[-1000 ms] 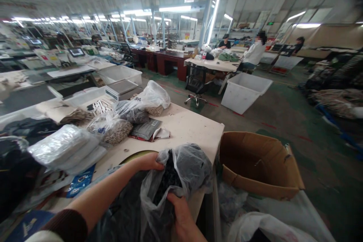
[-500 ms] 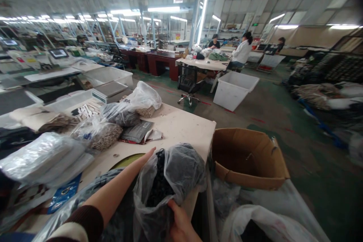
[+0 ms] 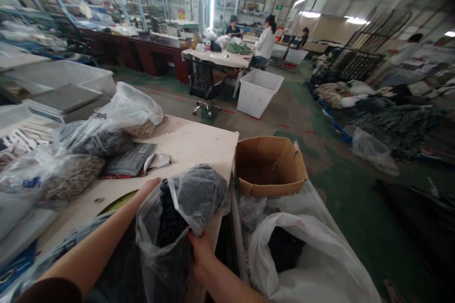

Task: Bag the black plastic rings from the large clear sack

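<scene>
A clear plastic bag (image 3: 149,241) full of small black pieces (image 3: 168,220) stands with its mouth open at the table's front edge; the exact kind of the pieces is too blurred to tell. My left hand (image 3: 153,185) grips the bag's far rim, its fingertips partly hidden by the plastic. With thumb and fingers closed, my right hand (image 3: 202,250) pinches the near right rim. A bulging grey part of the bag (image 3: 201,189) rests on the table corner between the hands.
On the pale table (image 3: 199,139) lie several filled plastic bags (image 3: 74,175) and a grey packet (image 3: 131,161). Right of it are an open cardboard box (image 3: 270,189) and a white sack (image 3: 263,246) with dark contents. Beyond stand an office chair (image 3: 204,80) and a white bin (image 3: 258,92); people sit farther back.
My view has turned right, so the table, bag and hands appear farther left. Both hands stay at the bag's rim; more of the white sack shows.
</scene>
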`<state>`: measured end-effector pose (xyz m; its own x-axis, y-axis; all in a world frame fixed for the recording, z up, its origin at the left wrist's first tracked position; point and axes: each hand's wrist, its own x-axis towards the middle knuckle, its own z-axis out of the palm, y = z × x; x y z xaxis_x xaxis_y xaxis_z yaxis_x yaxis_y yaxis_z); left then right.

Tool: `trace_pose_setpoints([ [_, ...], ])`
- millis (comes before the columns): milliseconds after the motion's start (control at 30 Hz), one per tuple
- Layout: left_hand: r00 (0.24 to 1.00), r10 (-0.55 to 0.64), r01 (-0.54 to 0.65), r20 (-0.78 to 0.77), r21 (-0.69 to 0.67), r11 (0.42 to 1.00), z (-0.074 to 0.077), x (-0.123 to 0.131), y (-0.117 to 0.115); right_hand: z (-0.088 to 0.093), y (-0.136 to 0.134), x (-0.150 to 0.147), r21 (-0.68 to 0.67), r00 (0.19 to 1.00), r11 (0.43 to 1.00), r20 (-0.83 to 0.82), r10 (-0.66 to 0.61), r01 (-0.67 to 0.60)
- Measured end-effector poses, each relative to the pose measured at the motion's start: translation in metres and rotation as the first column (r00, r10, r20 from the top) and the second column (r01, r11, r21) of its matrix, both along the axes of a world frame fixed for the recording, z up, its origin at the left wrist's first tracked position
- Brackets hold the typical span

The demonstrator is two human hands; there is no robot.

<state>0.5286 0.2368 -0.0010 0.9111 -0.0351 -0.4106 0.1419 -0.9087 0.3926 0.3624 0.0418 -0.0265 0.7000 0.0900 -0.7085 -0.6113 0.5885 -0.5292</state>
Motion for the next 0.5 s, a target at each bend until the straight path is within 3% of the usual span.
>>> trace_pose_setpoints([
  [100,0.99,0.12,-0.122,0.075,0.035,0.992,0.021,-0.007,0.01,0.033,-0.001,0.0,0.004,0.997,0.998,0.018,0.068,-0.069],
  [200,0.962,0.204,-0.208,0.182,-0.001,0.978,0.055,-0.014,0.025,0.069,0.001,-0.005,0.018,0.989,0.994,0.102,0.11,-0.112],
  [267,0.945,0.232,-0.226,0.229,-0.051,0.973,0.076,-0.021,0.032,0.083,0.005,-0.007,0.015,0.975,0.992,0.186,0.119,-0.124],
  [367,0.934,0.247,-0.225,0.256,-0.114,0.968,0.092,-0.031,0.038,0.083,0.013,-0.008,0.036,0.981,0.993,0.158,0.108,-0.115],
  [500,0.945,0.26,-0.222,0.2,-0.193,0.956,0.084,-0.047,0.044,0.063,0.017,-0.008,0.005,0.99,0.998,0.121,0.067,-0.068],
])
